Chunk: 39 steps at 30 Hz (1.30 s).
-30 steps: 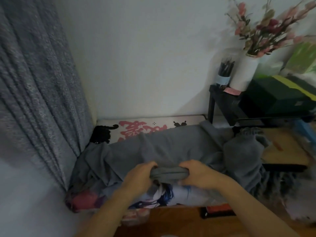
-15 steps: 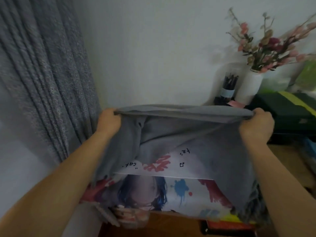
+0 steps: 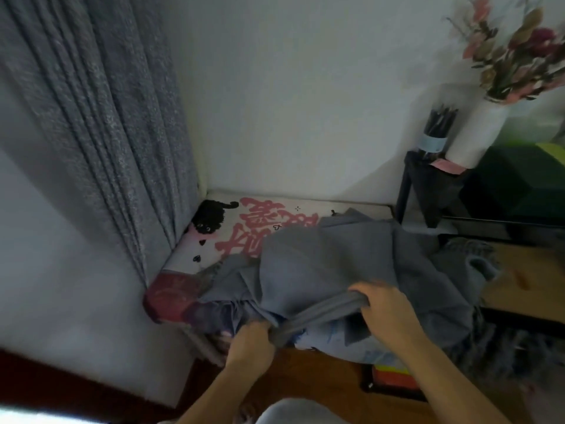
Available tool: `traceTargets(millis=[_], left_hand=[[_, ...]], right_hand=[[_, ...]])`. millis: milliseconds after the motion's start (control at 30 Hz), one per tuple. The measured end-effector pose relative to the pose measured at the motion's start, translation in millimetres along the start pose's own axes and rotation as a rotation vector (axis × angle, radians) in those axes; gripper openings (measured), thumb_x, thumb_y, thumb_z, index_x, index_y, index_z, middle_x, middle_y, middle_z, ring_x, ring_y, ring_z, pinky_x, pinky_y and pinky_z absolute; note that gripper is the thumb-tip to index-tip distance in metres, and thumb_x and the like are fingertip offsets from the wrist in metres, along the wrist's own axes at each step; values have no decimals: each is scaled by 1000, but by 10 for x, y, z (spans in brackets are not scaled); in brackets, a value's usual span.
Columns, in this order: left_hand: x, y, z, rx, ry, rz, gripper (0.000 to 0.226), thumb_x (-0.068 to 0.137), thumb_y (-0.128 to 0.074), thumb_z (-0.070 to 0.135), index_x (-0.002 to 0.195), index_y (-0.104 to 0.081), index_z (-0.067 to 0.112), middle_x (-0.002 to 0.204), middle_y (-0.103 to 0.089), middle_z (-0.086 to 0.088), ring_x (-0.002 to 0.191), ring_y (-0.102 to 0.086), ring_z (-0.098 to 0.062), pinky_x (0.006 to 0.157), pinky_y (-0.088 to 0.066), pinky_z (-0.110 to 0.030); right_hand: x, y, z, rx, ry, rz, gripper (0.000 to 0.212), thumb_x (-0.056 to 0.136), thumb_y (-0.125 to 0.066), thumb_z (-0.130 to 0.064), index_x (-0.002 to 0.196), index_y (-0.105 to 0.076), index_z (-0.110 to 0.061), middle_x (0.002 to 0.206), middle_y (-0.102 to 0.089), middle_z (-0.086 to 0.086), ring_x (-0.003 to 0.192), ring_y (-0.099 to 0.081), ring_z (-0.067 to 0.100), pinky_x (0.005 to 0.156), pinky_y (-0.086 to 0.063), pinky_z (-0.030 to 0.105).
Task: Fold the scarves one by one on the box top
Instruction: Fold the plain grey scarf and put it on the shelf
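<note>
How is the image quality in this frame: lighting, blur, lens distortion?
Head view: dim, flat indoor light with a bluish cast; the right hand is motion-smeared at the fingers, the left hand sharper; the grey scarf shows soft folds; wide-angle bending curves the curtain and wall edges; the flowers look soft.

A grey curtain [image 3: 101, 142] hangs left; flowers [image 3: 516, 56] stand right.

Both forearms are bare with no sleeve visible, the left hand [image 3: 249, 344] and right hand [image 3: 386, 313] carry no glove, ring, watch or bracelet, and a pale grey garment [image 3: 293, 413] covers the body at the lower frame edge.
</note>
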<state>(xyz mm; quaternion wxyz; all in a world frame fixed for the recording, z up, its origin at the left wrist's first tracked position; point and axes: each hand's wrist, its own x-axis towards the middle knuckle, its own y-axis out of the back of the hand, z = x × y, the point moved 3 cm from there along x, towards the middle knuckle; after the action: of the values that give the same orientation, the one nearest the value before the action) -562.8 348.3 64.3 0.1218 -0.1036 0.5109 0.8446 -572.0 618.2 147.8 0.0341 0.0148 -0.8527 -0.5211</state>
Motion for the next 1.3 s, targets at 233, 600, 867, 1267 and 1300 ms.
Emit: traceTargets(millis=[233, 600, 867, 1267, 1300], left_hand=[[-691, 3, -249, -294, -160, 172, 27, 81, -57, 10, 92, -59, 35, 79, -65, 11, 71, -60, -6, 62, -46, -28], [145, 1868, -744, -270, 199, 487, 26, 100, -44, 1, 113, -66, 4, 107, -66, -15, 96, -61, -30, 82, -48, -36], [322, 4894, 887, 250, -311, 1034, 26, 92, -40, -5, 106, -62, 0, 111, -62, -27, 102, -58, -40, 81, -42, -43], [209, 4343, -285, 252, 75, 1039, 25, 84, -55, 14, 104, -70, 13, 98, -67, -28, 89, -64, -50, 77, -54, -51], [393, 4151, -715, 315, 171, 961, 27, 82, -56, 23, 104, -69, 17, 92, -66, -26, 83, -64, -48, 74, -54, -52]], right_hand=[[-204, -308, 373, -40, -236, 119, 44, 90, -51, 10, 124, -69, -12, 121, -62, 15, 108, -54, 37, 92, -51, 47], [562, 625, -20, 106, -211, 178, 48, 90, -41, 9, 129, -63, -10, 115, -67, 22, 94, -62, 36, 78, -50, 39], [1814, 2514, -770, -39, -118, 605, 31, 90, -49, 5, 116, -64, -4, 109, -65, 30, 100, -62, 47, 81, -52, 50], [1279, 1713, -107, -94, -117, 586, 31, 79, -56, 11, 105, -69, 1, 96, -54, 21, 86, -55, 40, 70, -49, 43], [1158, 1480, -60, -73, -125, 539, 34, 79, -58, 10, 109, -71, -2, 100, -56, 21, 91, -57, 42, 76, -51, 45]])
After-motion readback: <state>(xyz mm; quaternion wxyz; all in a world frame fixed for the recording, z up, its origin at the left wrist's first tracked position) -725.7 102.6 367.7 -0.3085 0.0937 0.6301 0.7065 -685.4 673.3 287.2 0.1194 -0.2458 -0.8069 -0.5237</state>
